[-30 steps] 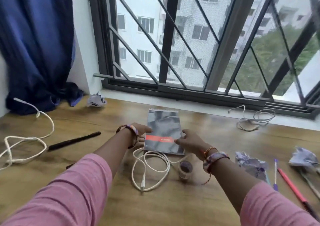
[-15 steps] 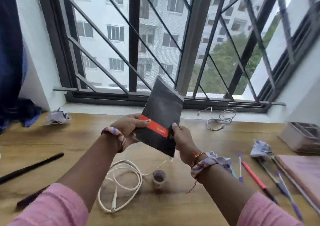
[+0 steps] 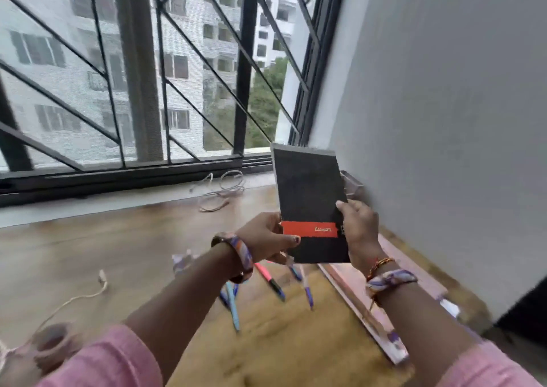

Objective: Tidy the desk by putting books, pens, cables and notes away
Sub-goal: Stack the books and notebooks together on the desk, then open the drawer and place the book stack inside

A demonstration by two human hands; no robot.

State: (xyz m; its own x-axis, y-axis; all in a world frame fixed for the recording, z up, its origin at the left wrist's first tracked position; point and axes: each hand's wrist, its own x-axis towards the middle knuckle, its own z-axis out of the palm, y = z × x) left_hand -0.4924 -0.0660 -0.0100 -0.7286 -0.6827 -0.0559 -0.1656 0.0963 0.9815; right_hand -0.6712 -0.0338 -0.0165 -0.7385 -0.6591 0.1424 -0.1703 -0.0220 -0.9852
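wooden desk (image 3: 124,256) | coiled cable (image 3: 219,192) near back edge by window | pens (image 3: 269,281) scattered mid-desk | pink book (image 3: 364,312) along right edge | white cable (image 3: 74,298) and tape roll (image 3: 48,345) toward front left corner

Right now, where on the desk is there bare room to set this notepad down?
The widest bare wood lies left of centre, between the window sill, the coiled cable and the loose cable end. Under the hands it is crowded: pens beside the pink book against the wall. Both hands, left and right, hold the notepad.
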